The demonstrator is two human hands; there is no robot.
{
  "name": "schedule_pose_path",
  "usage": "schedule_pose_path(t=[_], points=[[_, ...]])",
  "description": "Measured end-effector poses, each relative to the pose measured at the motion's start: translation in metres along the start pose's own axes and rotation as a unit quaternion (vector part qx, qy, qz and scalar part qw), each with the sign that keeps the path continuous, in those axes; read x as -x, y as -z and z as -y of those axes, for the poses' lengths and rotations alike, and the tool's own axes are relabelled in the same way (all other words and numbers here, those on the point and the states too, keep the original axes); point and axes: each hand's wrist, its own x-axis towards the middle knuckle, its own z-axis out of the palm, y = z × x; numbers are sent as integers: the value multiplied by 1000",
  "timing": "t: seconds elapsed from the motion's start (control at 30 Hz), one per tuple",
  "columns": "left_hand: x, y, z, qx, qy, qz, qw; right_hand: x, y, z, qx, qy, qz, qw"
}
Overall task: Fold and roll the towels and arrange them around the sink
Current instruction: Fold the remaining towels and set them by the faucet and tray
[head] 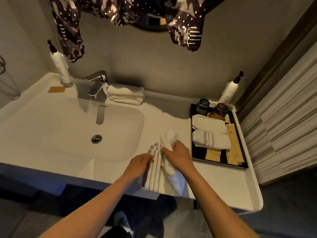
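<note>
A white towel with grey stripes (pixel 155 174) lies on the counter just right of the sink (pixel 72 127), partly rolled along its right side. My right hand (pixel 178 157) grips the rolled part. My left hand (pixel 139 163) rests on the flat striped part with its fingers curled at the towel's edge. Two rolled white towels (pixel 210 133) lie side by side on a black tray (pixel 240 160) at the right. A stack of folded white towels (pixel 126 94) sits beside the faucet (pixel 97 85).
Two dark cups (pixel 220 109) and paper packets stand on the tray. Pump bottles stand at the back left (pixel 60 69) and back right (pixel 229 91). A patterned cloth (pixel 72 31) hangs over the mirror. The counter's front edge is close to my arms.
</note>
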Motion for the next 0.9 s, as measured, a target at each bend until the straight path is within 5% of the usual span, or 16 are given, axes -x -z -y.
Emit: schedule_pose_path(t=[0.1, 0.27, 0.33, 0.4, 0.53, 0.8, 0.9], points=[[1, 14, -4, 66, 31, -61, 995, -3, -47, -5, -52, -7, 117, 992], [-1, 17, 15, -116, -14, -53, 992, 9, -50, -52, 58, 156, -85, 982], [3, 2, 25, -279, -134, -82, 947, 9, -57, -74, 178, 230, -130, 948], [6, -8, 35, -374, -221, -86, 897, 8, -69, -95, 293, 228, -92, 924], [3, -10, 55, -500, -203, -6, 842, 3, -80, -122, 372, 189, -30, 908], [1, -12, 43, -476, -159, 14, 865, -12, -66, -123, 295, 205, 30, 933], [8, -8, 34, -459, -280, -45, 842, 0, -55, -123, 105, 148, -116, 977]])
